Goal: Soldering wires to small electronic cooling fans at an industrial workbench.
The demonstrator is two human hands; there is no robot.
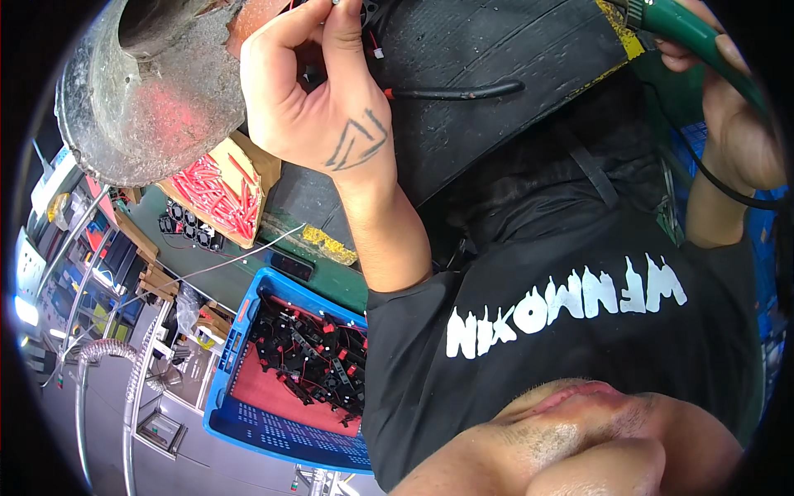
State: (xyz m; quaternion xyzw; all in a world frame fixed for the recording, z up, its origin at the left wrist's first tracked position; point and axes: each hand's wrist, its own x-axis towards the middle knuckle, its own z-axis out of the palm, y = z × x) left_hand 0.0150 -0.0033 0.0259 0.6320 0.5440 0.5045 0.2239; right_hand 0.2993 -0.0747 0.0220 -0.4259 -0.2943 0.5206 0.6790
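My left hand is raised at the top, over the black work surface. Its thumb and index finger are pinched together at the picture's edge, with a tiny pale tip between them that is too small to name. Behind the fingers are black parts and red and black wires, partly hidden, with a small white connector. On the surface beside the wrist lies a black cable with a red end. At the far right, my right hand is closed round a green hot-air gun with a metal nozzle.
A worn metal hood hangs left of my left hand. Below it are a cardboard box of red tubes, several small black fans and a dark phone. A blue crate holds many black fans with wires. A black cord hangs near my right arm.
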